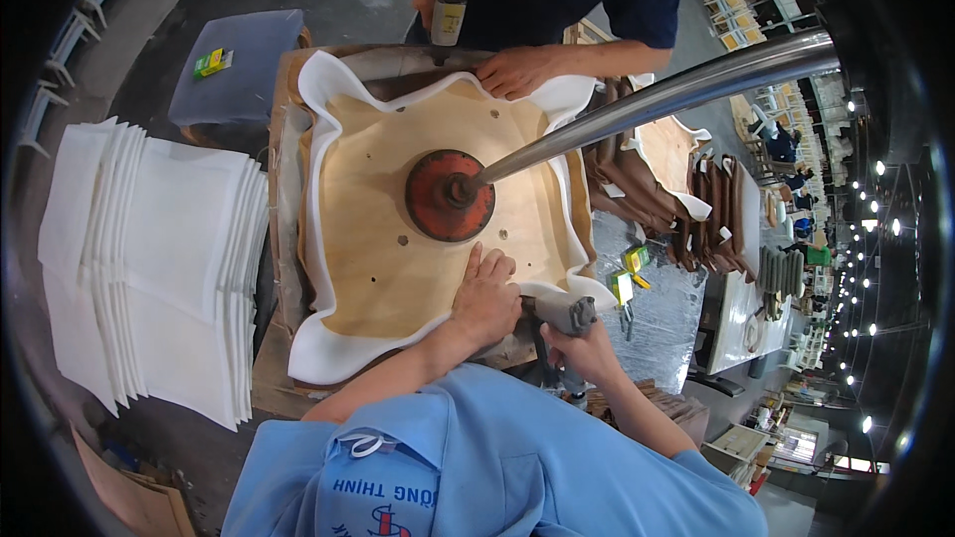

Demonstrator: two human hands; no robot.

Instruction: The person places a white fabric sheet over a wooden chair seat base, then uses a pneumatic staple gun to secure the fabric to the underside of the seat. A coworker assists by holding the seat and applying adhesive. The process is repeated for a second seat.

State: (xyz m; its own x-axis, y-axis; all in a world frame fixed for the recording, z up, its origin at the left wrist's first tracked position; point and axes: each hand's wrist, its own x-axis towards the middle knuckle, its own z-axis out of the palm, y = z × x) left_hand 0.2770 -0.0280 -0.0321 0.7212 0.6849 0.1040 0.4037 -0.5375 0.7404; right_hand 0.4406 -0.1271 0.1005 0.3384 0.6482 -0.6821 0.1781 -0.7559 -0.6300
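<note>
A square plywood board (373,268) with several holes lies under a round red press pad (423,194) on a shiny metal arm (676,89). White padding (348,360) curls up in waves around the board's edges, with brown material showing beneath at places. My left hand (486,300) rests on the near edge of the board, its fingers stretched toward the press pad. Just right of it, my right hand (587,351) is closed around a staple gun (565,313), whose nose points left at the near edge beside my left hand.
Across the board, a co-worker holds another staple gun (449,18) and lays a hand (517,73) on the far edge. White sheets (189,229) are stacked at left, near a blue-grey padded seat (239,70) with a small box (211,63). Brown covers (637,179) pile up at right.
</note>
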